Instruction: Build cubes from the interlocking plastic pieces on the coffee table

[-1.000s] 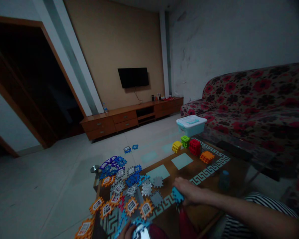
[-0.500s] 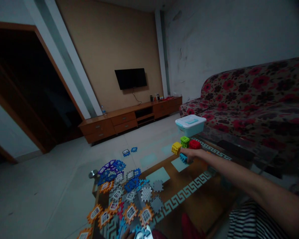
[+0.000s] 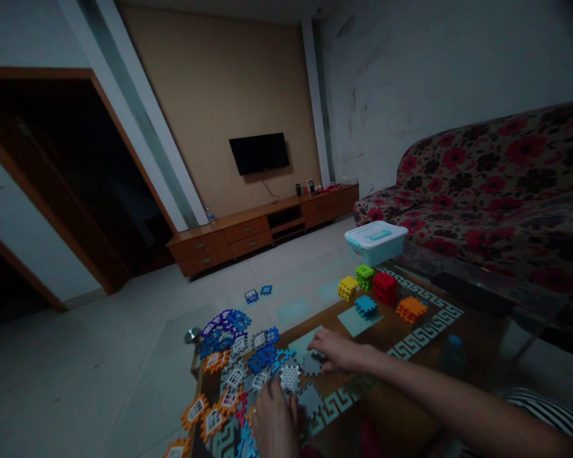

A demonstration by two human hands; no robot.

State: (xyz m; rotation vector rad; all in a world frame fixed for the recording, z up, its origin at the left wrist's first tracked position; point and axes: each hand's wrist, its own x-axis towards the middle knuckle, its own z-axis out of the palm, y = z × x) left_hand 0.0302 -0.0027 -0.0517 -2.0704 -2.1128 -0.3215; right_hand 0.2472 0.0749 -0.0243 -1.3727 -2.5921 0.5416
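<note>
My right hand [image 3: 337, 351] reaches over a plain grey interlocking tile [image 3: 311, 364] on the glass-topped table, its fingertips at the tile's far edge and its thumb apart. My left hand [image 3: 273, 420] is low over the pile, beside a white brick-patterned tile [image 3: 290, 377]. Its thumb is apart from the fingers, and it covers part of the pile beneath. Another grey tile [image 3: 310, 399] lies nearer me, between the hands. Left of my left hand are orange window-patterned tiles [image 3: 214, 420] and dark blue tiles [image 3: 261, 359]. A light blue tile [image 3: 282, 360] lies just beyond the brick-patterned one.
Stacked tiles stand farther right: light blue [image 3: 365, 307], yellow [image 3: 347, 288], green [image 3: 364, 276], red [image 3: 384, 288] and orange [image 3: 412, 309]. Behind them is a lidded teal box [image 3: 377, 245]. Purple and blue tiles [image 3: 224, 329] lie at the table's left end. A flowered sofa [image 3: 496, 172] stands at right.
My right hand has left the light blue stack and come back left to the grey tile. My left hand has moved up from the bottom edge over the pile.
</note>
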